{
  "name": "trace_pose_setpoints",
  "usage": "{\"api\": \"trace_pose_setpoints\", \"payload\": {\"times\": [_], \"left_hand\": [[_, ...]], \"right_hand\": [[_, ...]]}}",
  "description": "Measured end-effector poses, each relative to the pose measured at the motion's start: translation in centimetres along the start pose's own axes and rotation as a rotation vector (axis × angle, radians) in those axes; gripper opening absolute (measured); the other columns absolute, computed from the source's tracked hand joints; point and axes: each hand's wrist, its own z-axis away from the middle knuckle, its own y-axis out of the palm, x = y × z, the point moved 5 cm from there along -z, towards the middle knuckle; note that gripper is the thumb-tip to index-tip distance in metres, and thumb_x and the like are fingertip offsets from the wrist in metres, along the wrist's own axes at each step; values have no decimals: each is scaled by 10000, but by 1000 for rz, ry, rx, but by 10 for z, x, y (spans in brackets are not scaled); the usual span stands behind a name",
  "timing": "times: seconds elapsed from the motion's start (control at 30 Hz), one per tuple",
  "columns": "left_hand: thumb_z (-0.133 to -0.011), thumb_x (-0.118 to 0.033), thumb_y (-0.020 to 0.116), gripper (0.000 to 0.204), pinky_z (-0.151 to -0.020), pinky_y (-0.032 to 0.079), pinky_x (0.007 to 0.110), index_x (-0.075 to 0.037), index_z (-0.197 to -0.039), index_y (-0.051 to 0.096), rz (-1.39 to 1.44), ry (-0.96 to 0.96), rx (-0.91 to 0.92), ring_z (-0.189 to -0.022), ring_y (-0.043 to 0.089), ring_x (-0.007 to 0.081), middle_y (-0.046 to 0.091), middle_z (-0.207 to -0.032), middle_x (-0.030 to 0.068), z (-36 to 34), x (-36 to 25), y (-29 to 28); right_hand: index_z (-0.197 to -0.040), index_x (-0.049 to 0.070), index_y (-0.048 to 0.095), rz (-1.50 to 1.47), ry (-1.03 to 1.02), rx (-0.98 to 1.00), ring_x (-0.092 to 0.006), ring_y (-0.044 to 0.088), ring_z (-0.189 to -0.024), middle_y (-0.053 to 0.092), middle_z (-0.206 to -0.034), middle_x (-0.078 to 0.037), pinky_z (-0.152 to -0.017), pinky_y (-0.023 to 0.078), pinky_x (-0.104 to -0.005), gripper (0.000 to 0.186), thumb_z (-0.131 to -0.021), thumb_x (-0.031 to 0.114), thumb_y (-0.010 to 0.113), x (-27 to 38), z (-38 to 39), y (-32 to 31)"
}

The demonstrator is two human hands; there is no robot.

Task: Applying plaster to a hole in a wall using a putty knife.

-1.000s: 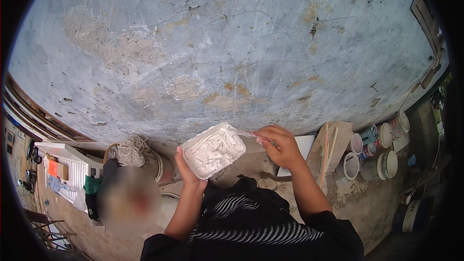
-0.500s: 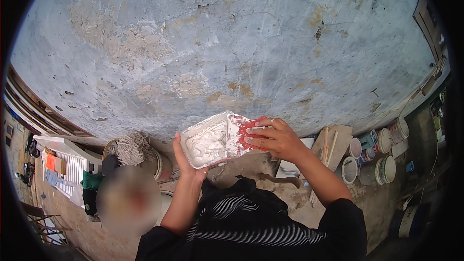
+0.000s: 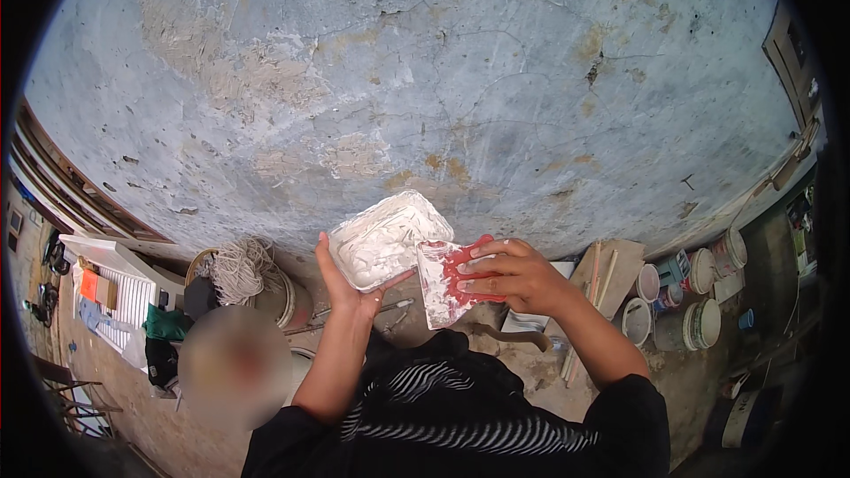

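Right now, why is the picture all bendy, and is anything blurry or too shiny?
Head view: fisheye lens, so the wall bows and the corners go black; head view: a round blurred patch, lower left, hides what's there; head view: the red spreader and white tray look fairly clear; head view: soft light, no strong glare on the wall.

There sat the tub (image 3: 345,260) in the left hand (image 3: 347,294), paste (image 3: 385,243) inside it, the scraper (image 3: 440,288) just to its right in the right hand (image 3: 524,280)! Behind them stood the wall (image 3: 531,80); rope (image 3: 245,267) lay off left, sticks (image 3: 594,273) off right, buckets (image 3: 675,332) farther right!
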Motion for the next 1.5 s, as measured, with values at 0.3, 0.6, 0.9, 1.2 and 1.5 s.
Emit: {"api": "trace_pose_setpoints", "payload": {"times": [0.3,0.6,0.9,1.2,1.5], "left_hand": [[-917,-716,390,866,-967,446,702,-54,-1474,408,-52,107,48,-1270,533,433,502,-1450,191,-7,1,-4],[-972,-637,386,780,-1036,472,428,16,-1385,494,-85,203,80,-1206,603,324,592,-1348,177,3,1,10],[-975,-633,376,780,-1033,474,435,20,-1382,500,-80,210,38,-1206,602,328,596,-1340,184,1,4,11],[-977,-624,377,764,-1032,474,430,16,-1375,503,-84,211,-13,-1204,601,328,594,-1344,179,-5,11,11],[-916,-731,323,886,-946,474,688,-46,-1468,431,-116,-39,12,-1258,565,419,555,-1406,196,-5,15,16]], "right_hand": [[-1094,35,726,-440,349,-360,-232,655,-998,724,-1108,-111,-872,517,-350,282,-839,-56,648,-30,14,-24],[-1072,-6,642,-534,713,-367,-52,593,-723,681,-813,-30,-644,489,-245,151,-976,110,634,-36,6,-24],[-1014,9,651,-457,763,-438,-36,536,-683,642,-773,15,-617,454,-246,106,-978,104,619,-49,15,-7],[-1036,5,659,-626,847,-570,-36,527,-729,627,-808,36,-650,450,-238,121,-992,103,604,-57,29,19],[-1111,169,765,102,80,-176,-286,649,-1113,711,-1193,-49,-979,506,-400,433,-751,-54,675,-20,-3,-12]]}}
